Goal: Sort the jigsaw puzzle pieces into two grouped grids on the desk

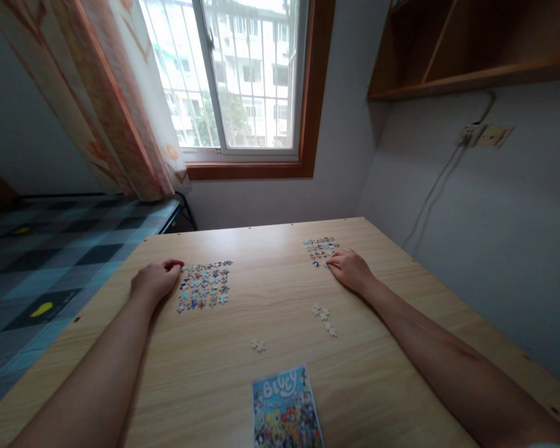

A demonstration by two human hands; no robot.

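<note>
At the upper left corner of a rectangular group of loose jigsaw pieces (205,284), my left hand (156,280) is closed, its fingertips pinched on a puzzle piece (182,268). Across the table, my right hand (352,269) pinches a small pale-blue puzzle piece (326,265) against the tabletop. It sits at the lower edge of a second, smaller group of coloured pieces (321,247) laid out in rows. Several cream-coloured pieces lie back side up nearer to me: some pieces (325,316) on the right and a few pieces (258,346) in the middle.
A wooden table (214,386) bears everything. A picture card with "BLUEY" lettering (287,410) lies at its near edge. A checked bed (51,267) stands on the left, and a window (242,81) with a curtain (107,93) is beyond. A shelf (471,78) hangs on the right wall.
</note>
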